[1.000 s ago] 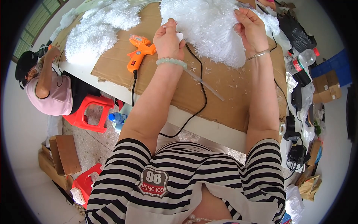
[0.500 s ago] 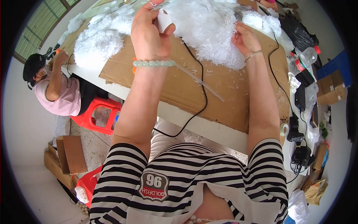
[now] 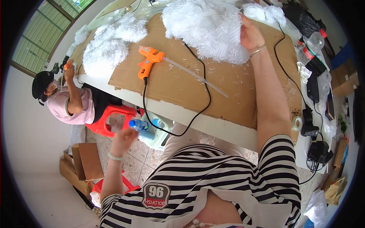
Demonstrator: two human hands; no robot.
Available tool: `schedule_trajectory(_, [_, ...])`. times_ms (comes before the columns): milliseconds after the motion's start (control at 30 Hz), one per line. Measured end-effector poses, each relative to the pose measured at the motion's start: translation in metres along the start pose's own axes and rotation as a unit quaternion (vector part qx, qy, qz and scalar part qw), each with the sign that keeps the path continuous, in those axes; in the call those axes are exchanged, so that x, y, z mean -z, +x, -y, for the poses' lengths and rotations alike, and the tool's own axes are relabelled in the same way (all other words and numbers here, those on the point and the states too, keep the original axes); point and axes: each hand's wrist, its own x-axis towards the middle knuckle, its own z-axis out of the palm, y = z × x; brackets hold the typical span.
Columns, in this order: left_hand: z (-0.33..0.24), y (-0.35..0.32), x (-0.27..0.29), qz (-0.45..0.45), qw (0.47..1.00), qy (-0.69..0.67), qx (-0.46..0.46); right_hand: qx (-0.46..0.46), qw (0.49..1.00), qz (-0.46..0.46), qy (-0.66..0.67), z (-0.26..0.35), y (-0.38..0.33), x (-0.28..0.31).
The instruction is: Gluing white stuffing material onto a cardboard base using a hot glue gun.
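Observation:
A large white shaggy fringe piece (image 3: 207, 32) lies at the far middle of the cardboard. My right hand (image 3: 251, 34) is closed on its right edge, with the fingertips partly hidden in the fringe. Off the table at the lower left, my left hand (image 3: 124, 141) is smeared by motion, near a blue-capped bottle (image 3: 138, 124); whether its fingers hold anything does not show. An orange glue gun (image 3: 151, 62) lies on the cardboard with a long clear glue stick (image 3: 195, 78) in its back end.
The glue gun's black cord (image 3: 205, 102) loops over the table's front edge. More white fringe (image 3: 108, 49) lies at the left. A co-worker (image 3: 70, 98) sits on a red stool (image 3: 114, 117). At the right are a plastic bottle (image 3: 315, 42), a tape roll (image 3: 297, 123) and black adapters (image 3: 317, 152).
My left hand has swung from above the cardboard down to the lower left, and the white card-like piece it held is out of sight. The glue gun is uncovered. My right hand has closed on the fringe.

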Motion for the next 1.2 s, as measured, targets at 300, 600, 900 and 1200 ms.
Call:
schedule_trajectory(300, [-0.115, 0.031, 0.016, -0.098, 0.948, 0.037, -0.301, 0.018, 0.999, 0.016, -0.021, 0.004, -0.009, 0.006])
schedule_trajectory(600, [-0.264, 0.208, -0.023, -0.159, 0.914, 0.063, -0.368, 0.041, 0.993, 0.09, -0.069, 0.015, -0.012, -0.019])
schedule_trajectory(900, [-0.285, 0.259, 0.005, -0.144, 0.88, -0.206, -0.402, 0.066, 0.993, 0.048, -0.083, 0.045, -0.02, -0.023])
schedule_trajectory(1200, [-0.312, 0.309, 0.025, -0.03, 0.87, -0.127, -0.475, 0.147, 0.967, 0.208, -0.031, 0.074, -0.03, -0.027])
